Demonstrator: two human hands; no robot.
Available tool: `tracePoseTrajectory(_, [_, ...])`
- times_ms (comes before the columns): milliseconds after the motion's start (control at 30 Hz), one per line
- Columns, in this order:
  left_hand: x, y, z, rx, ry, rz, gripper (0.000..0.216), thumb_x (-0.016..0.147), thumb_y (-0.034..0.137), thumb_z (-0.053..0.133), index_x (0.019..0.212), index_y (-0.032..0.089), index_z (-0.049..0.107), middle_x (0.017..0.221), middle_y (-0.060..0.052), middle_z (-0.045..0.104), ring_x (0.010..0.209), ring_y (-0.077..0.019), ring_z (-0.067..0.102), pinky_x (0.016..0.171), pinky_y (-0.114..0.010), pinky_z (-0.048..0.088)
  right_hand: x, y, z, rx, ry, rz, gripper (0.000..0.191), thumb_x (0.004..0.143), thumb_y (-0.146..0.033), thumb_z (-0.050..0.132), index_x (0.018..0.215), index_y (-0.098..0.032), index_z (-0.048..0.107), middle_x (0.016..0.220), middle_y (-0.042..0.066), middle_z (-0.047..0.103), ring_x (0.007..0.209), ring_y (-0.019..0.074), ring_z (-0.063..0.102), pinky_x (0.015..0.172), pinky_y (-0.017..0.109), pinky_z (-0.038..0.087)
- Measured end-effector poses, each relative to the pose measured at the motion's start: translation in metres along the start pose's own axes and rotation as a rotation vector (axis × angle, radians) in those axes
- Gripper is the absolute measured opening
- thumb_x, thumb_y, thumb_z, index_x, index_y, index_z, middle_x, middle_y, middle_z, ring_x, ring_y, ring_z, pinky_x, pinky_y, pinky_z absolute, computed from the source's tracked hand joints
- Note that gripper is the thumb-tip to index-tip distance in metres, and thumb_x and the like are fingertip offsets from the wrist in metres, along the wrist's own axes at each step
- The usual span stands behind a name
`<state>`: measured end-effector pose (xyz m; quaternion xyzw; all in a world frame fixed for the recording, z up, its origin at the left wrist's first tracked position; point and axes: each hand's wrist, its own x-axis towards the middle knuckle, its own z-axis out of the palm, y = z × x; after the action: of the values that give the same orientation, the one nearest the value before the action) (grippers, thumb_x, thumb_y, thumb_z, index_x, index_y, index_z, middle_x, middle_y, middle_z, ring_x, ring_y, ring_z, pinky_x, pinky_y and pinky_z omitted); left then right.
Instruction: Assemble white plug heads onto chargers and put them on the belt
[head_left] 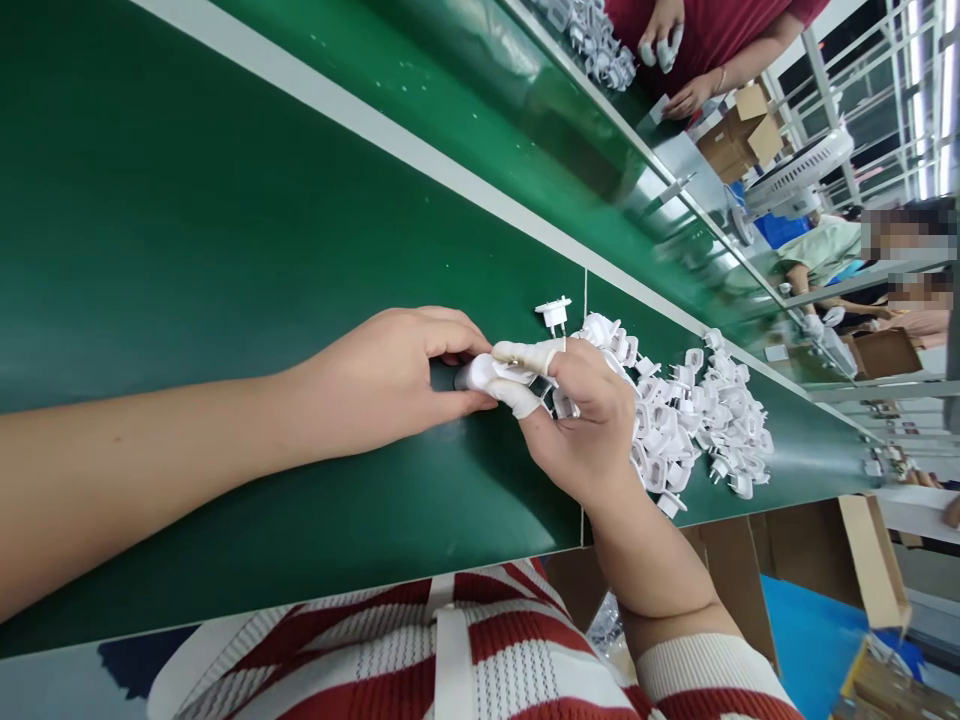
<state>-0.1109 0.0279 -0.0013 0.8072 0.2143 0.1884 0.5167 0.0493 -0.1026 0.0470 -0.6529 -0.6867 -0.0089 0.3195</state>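
Note:
My left hand (397,380) and my right hand (585,420) meet over the green belt (187,250), both closed on one small white plastic plug part (487,375). White finger cots cover my right thumb and forefinger. Just behind my right hand lies a pile of white plug parts (697,415). One single plug part (553,313) stands upright on the belt beyond my fingers.
Across the belt a person in a red top has a hand with finger cots (660,40) at another pile of white parts (592,40). Cardboard boxes (739,130), a white fan (799,175) and other seated people are at the right. A cardboard box (870,560) stands below the belt's edge.

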Motion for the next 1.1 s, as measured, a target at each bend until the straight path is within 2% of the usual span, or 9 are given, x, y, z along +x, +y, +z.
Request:
tracePoseTrajectory(100, [0.001,0.002,-0.001,0.003,-0.005,-0.02,0.032,0.08,0.059,0.07,0.094,0.032,0.081,0.112,0.0,0.078,0.097,-0.0259,0.073,0.086,-0.034,0.058,0.0,0.001,0.001,-0.102,0.019,-0.036,0.006,0.096,-0.023,0.07,0.095,-0.028,0.073,0.078,0.001,0.071,0.077,0.0217,0.068,0.094,0.043,0.059])
tracePoseTrajectory(167, [0.001,0.002,-0.001,0.006,-0.009,-0.039,0.034,0.079,0.061,0.069,0.094,0.033,0.081,0.111,0.001,0.078,0.095,-0.0255,0.072,0.084,-0.034,0.058,0.0,0.002,0.001,-0.16,0.039,-0.054,0.006,0.095,-0.024,0.069,0.093,-0.029,0.071,0.074,-0.001,0.069,0.072,0.0204,0.066,0.108,0.048,0.054])
tracePoseTrajectory(333, [0.0,0.002,-0.001,0.005,0.003,-0.04,0.033,0.077,0.06,0.071,0.093,0.034,0.082,0.108,0.001,0.078,0.092,-0.0252,0.072,0.082,-0.034,0.058,0.001,0.002,0.001,-0.199,0.004,-0.049,0.008,0.095,-0.023,0.067,0.093,-0.03,0.071,0.082,-0.002,0.074,0.075,0.0197,0.07,0.121,0.052,0.043])
tracePoseTrajectory(600, [0.002,0.003,-0.001,0.023,-0.008,-0.077,0.035,0.075,0.061,0.077,0.095,0.033,0.082,0.109,0.0,0.078,0.094,-0.028,0.072,0.083,-0.037,0.058,0.0,-0.002,0.001,-0.177,-0.024,0.023,0.008,0.091,-0.022,0.069,0.091,-0.029,0.072,0.082,-0.002,0.073,0.077,0.0209,0.07,0.122,0.052,0.039])
tracePoseTrajectory(833, [-0.002,0.007,-0.002,0.072,0.019,-0.023,0.03,0.087,0.053,0.07,0.1,0.028,0.082,0.108,0.002,0.078,0.083,-0.019,0.069,0.076,-0.03,0.057,-0.001,0.002,0.005,-0.226,-0.015,0.013,0.01,0.092,-0.023,0.068,0.097,-0.03,0.073,0.083,-0.001,0.074,0.082,0.0227,0.072,0.119,0.052,0.042])
tracePoseTrajectory(967, [-0.002,0.005,-0.002,0.075,0.002,-0.03,0.034,0.085,0.058,0.07,0.101,0.03,0.081,0.111,0.002,0.077,0.092,-0.0224,0.071,0.08,-0.031,0.058,-0.003,0.004,0.009,-0.193,0.023,-0.001,0.011,0.091,-0.022,0.068,0.098,-0.029,0.074,0.086,-0.001,0.076,0.082,0.0218,0.072,0.12,0.051,0.04])
tracePoseTrajectory(1100, [0.0,0.001,0.0,0.042,0.028,0.011,0.032,0.08,0.058,0.073,0.096,0.032,0.082,0.111,0.0,0.079,0.103,-0.0282,0.074,0.093,-0.036,0.059,-0.006,0.004,0.014,-0.148,0.023,0.073,0.011,0.095,-0.028,0.07,0.104,-0.03,0.076,0.09,0.0,0.079,0.087,0.0226,0.074,0.127,0.054,0.032])
